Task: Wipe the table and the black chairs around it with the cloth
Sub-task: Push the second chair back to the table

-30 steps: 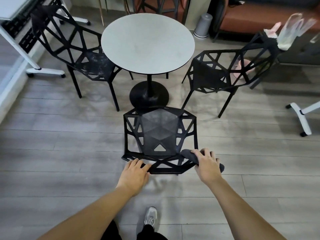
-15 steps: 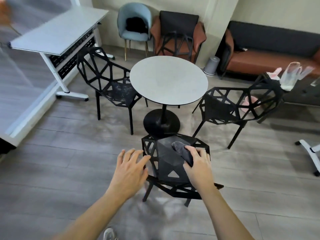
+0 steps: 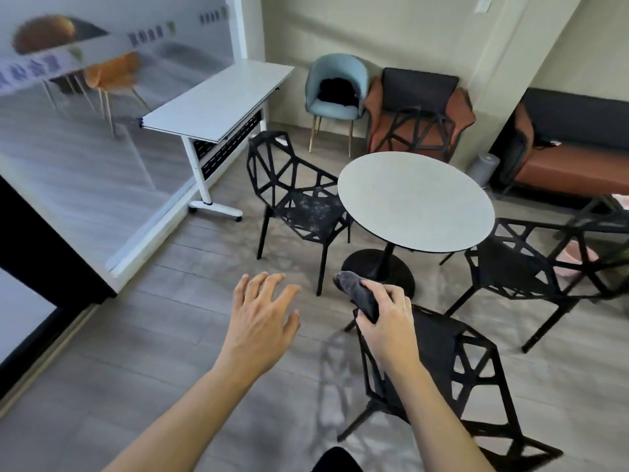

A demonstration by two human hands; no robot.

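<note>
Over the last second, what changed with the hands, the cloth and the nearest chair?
The left hand let go of the nearest black chair and now hangs open over the floor. The right hand lifted the dark cloth off the backrest's top edge and holds it above the chair. The camera rose and swung left. The grip on the cloth is unchanged; the round table and other chairs stayed put.
</note>
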